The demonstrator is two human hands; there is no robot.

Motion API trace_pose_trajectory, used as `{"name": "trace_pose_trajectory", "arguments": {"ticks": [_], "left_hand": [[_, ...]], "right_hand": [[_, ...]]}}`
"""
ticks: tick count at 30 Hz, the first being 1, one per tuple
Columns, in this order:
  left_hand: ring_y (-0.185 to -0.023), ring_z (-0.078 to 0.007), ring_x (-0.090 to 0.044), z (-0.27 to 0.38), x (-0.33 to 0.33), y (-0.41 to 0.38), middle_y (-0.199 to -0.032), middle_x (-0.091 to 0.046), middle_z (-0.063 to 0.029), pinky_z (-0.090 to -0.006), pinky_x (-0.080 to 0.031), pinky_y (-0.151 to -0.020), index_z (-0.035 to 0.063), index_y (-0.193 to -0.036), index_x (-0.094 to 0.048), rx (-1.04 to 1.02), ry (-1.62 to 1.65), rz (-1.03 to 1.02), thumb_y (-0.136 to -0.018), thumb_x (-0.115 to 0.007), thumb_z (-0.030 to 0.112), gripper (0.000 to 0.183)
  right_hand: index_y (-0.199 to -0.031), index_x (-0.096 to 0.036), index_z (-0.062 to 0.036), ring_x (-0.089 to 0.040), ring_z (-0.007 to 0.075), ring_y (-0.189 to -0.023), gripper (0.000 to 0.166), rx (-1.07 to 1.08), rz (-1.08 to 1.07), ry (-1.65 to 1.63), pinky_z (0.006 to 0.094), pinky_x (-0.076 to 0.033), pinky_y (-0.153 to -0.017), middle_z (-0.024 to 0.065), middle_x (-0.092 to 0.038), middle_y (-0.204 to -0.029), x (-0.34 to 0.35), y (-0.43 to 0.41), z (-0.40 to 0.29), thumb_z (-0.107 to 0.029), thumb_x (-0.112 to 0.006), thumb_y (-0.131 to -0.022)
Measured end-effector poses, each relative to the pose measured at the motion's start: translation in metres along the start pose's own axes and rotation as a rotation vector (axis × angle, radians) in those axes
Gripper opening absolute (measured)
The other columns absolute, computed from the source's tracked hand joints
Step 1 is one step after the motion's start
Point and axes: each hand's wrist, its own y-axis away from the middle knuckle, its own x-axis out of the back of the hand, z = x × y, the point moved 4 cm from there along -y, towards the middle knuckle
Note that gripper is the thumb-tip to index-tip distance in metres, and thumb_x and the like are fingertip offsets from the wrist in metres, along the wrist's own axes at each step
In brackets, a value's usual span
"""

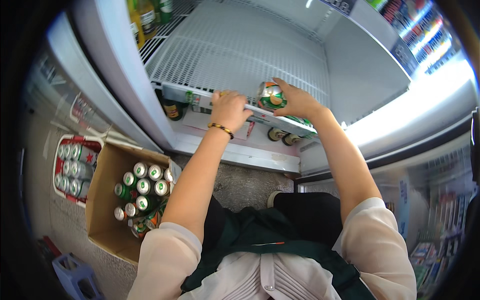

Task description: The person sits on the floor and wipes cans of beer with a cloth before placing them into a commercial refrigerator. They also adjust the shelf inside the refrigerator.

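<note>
My right hand (300,100) curls its thumb and fingers around a green, orange and silver drink can (272,96), which lies tilted at the front of a white wire cooler shelf (240,56). To the left of it, my left hand (229,111) grips the shelf's front rail (275,120), fingers over the top and thumb on the front side. A bead bracelet is on that wrist. Beside my left forearm, an open cardboard box (103,202) holds several upright cans (143,186) with silver tops, and a few tilted ones.
Brown bottles (173,109) and bottle tops (277,134) show below the shelf. More bottles (146,17) stand at upper left. A red and white crate (58,180) of silver cans and a blue plastic stool (77,275) are on the floor. Glass doors (431,210) flank me.
</note>
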Motion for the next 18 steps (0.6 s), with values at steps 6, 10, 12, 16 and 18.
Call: {"name": "trace_pose_trajectory", "arguments": {"ticks": [6, 10, 12, 16, 18], "left_hand": [[-0.083, -0.0224, -0.054, -0.007, -0.001, 0.009, -0.075, -0.059, -0.0042, -0.0405, -0.031, -0.077, 0.0129, -0.07, -0.064, -0.026, -0.065, -0.001, -0.064, -0.067, 0.03, 0.018], [-0.082, -0.0223, -0.054, 0.001, 0.021, 0.001, -0.073, -0.059, -0.0052, -0.0379, -0.031, -0.078, 0.0112, -0.069, -0.063, 0.013, -0.004, -0.117, -0.066, -0.066, 0.031, 0.021], [-0.084, -0.0222, -0.055, -0.001, 0.032, -0.003, -0.076, -0.061, -0.0064, -0.0371, -0.031, -0.079, 0.0105, -0.072, -0.065, 0.06, -0.023, -0.191, -0.067, -0.066, 0.03, 0.02], [-0.088, -0.0225, -0.056, -0.005, 0.042, -0.01, -0.084, -0.063, -0.0077, -0.0358, -0.03, -0.081, 0.0104, -0.082, -0.067, 0.149, -0.011, -0.358, -0.068, -0.066, 0.027, 0.022], [-0.092, -0.0227, -0.056, -0.007, 0.032, -0.02, -0.089, -0.064, -0.0076, -0.0352, -0.029, -0.083, 0.0115, -0.087, -0.067, 0.2, 0.006, -0.308, -0.071, -0.063, 0.023, 0.02]], "right_hand": [[-0.122, -0.036, -0.0007, -0.059, 0.0239, -0.087, 0.078, 0.045, 0.345, -0.545, 0.0334, -0.047, -0.075, 0.0166, -0.058, -0.101, 0.034, 0.06, -0.035, -0.021, -0.075, -0.057], [-0.119, -0.041, -0.0023, -0.051, 0.0231, -0.104, 0.078, 0.467, -0.266, -1.096, 0.0364, -0.04, -0.088, 0.0152, -0.054, -0.109, 0.012, 0.119, -0.099, -0.017, -0.08, -0.052], [-0.115, -0.045, -0.0031, -0.049, 0.0244, -0.109, 0.073, 0.598, -0.428, -0.842, 0.0397, -0.037, -0.092, 0.0147, -0.051, -0.113, -0.009, 0.13, -0.142, -0.016, -0.08, -0.051], [-0.108, -0.048, -0.0029, -0.05, 0.0356, -0.104, 0.049, 1.232, -0.283, -0.262, 0.0446, -0.035, -0.094, 0.0182, -0.052, -0.108, -0.036, 0.137, -0.231, -0.017, -0.069, -0.066], [-0.114, -0.048, -0.0091, -0.041, 0.0315, -0.117, 0.045, 1.118, -0.425, -0.373, 0.0469, -0.026, -0.1, 0.0129, -0.046, -0.123, -0.064, 0.121, -0.245, -0.021, -0.061, -0.073]]}}
